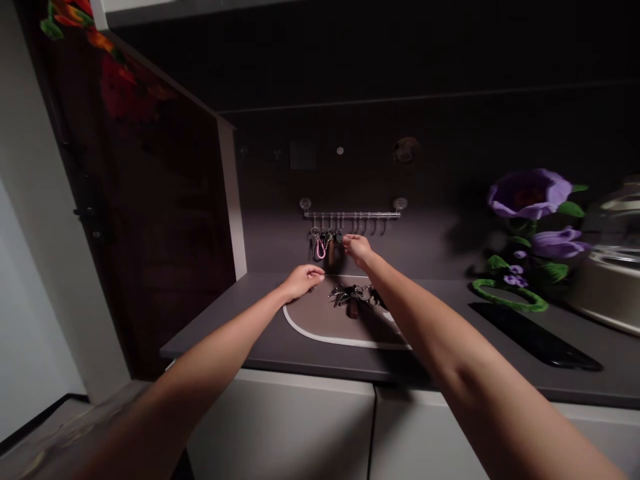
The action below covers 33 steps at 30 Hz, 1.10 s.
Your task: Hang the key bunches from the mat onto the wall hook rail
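Observation:
A clear rail (353, 215) with several hooks is fixed to the back wall. Keys hang from its left half, one set with a pink loop (321, 249) and another with a brown tag (331, 252). At the right end of these keys, my right hand (357, 248) has its fingers pinched at a small dark item; what it holds is too small to name. My left hand (303, 280) hovers over the left back part of the mat (313, 320), fingers bent together, contents hidden. A pile of keys (353, 295) lies on the mat, partly behind my right forearm.
The mat lies on a dark counter (265, 353). To the right are purple flowers (531, 193) with a green ring base (510, 297), a black flat object (535, 335) and a pale appliance (610, 280). A shelf overhangs above.

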### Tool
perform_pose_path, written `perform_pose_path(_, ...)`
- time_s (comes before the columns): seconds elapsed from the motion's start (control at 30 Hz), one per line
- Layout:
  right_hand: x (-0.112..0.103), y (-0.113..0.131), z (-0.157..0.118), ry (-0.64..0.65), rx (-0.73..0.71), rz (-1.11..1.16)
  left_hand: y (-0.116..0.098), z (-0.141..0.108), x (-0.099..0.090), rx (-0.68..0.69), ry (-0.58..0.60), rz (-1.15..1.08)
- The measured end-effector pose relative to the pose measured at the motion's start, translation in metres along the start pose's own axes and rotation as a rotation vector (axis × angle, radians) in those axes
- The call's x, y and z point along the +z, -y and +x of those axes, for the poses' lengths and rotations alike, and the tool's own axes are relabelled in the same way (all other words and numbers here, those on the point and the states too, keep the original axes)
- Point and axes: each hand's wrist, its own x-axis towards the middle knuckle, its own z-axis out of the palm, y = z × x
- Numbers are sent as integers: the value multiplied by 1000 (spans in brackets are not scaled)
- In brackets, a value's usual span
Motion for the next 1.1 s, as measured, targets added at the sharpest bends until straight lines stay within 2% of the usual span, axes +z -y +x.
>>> perform_pose_path(0.17,-12,3,-23,23,-6,-44,-17,6,2,10,29,76)
perform_pose_path(0.4,-28,-14,-53,100,-96,-178,-16,11,27,17,-108,142)
perform_pose_path(0.57,-38,-35,-68,109,-222,-496,-11,15,49,-7,-197,309)
perform_pose_path(0.7,-48,-44,-77,137,-349,-820,-1,20,57,-3,-226,464)
perform_pose_path(0.9,-55,-48,-77,233,-418,-1073,19,23,58,99,-147,659)
perform_pose_path(1.1,-50,-52,-72,277,-418,-1225,26,25,58,123,-52,640)
